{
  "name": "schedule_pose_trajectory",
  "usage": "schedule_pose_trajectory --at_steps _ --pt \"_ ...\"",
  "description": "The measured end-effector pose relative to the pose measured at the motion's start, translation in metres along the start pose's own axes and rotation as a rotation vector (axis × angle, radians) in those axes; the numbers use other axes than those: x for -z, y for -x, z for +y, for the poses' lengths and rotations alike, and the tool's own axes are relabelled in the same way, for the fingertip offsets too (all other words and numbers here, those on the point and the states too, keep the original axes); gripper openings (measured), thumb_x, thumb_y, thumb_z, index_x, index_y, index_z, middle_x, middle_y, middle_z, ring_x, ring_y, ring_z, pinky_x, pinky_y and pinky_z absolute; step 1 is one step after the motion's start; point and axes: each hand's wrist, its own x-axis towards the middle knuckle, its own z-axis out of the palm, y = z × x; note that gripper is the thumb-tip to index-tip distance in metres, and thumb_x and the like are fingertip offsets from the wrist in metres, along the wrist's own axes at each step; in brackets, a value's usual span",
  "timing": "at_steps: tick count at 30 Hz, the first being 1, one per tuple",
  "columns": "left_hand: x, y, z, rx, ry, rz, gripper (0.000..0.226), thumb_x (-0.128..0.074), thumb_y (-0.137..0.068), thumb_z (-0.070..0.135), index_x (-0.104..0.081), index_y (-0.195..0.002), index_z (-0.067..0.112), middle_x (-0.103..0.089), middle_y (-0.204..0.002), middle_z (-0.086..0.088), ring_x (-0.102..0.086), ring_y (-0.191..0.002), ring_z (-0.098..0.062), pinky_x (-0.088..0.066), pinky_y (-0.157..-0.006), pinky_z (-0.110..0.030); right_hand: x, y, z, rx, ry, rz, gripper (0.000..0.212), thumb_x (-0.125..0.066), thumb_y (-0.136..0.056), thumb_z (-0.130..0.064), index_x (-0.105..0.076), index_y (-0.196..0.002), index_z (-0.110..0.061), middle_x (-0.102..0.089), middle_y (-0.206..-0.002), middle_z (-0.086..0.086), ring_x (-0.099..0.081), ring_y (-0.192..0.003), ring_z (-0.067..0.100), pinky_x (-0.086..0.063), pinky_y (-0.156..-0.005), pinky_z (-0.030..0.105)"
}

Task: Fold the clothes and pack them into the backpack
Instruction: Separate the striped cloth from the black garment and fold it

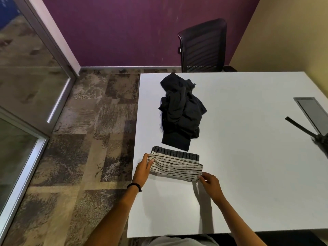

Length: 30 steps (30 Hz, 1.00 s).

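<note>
A striped white and grey garment (175, 166) lies folded into a narrow band near the front left of the white table (248, 157). My left hand (143, 167) grips its left end, thumb on top of the fabric. At the band's near right corner, my right hand (210, 184) pinches the cloth. Just beyond it a crumpled black garment (181, 112) lies in a heap, untouched. No backpack is in view.
A black mesh office chair (204, 45) stands behind the table's far edge. A grey cable hatch (310, 112) and a dark tripod leg (301, 128) sit at the table's right side. Carpet and a glass partition (26, 86) lie to the left.
</note>
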Motion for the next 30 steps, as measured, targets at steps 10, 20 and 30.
schedule_pose_trajectory --at_steps 10,20,30 --pt "-0.002 -0.024 0.022 0.056 -0.162 0.042 0.020 -0.032 -0.102 0.035 -0.052 -0.104 0.035 -0.061 -0.095 0.013 -0.059 -0.084 -0.002 -0.044 -0.067 -0.008 0.005 -0.015 -0.006 -0.008 0.096 -0.016 0.030 -0.052 -0.094 -0.012 -0.058 -0.070 -0.029 -0.063 -0.067 -0.012 -0.061 -0.061 0.000 -0.043 -0.057 0.010" --pt "-0.004 -0.046 0.014 0.116 -0.333 0.035 0.028 -0.026 -0.102 0.038 -0.050 -0.095 0.027 -0.062 -0.083 0.008 -0.061 -0.078 -0.010 -0.045 -0.062 -0.015 -0.001 -0.042 -0.008 -0.046 0.205 -0.027 0.020 -0.038 -0.100 -0.029 -0.055 -0.097 -0.019 -0.067 -0.084 0.000 -0.064 -0.074 0.015 -0.047 -0.061 0.021" --pt "-0.003 -0.056 0.005 0.057 -0.672 -0.025 0.027 -0.036 -0.099 0.035 -0.041 -0.116 0.013 -0.061 -0.097 -0.002 -0.061 -0.084 -0.016 -0.050 -0.071 -0.024 -0.003 -0.056 -0.002 -0.100 0.358 -0.033 0.018 -0.044 -0.097 -0.031 -0.055 -0.087 -0.021 -0.066 -0.076 -0.001 -0.060 -0.067 0.013 -0.045 -0.058 0.022"
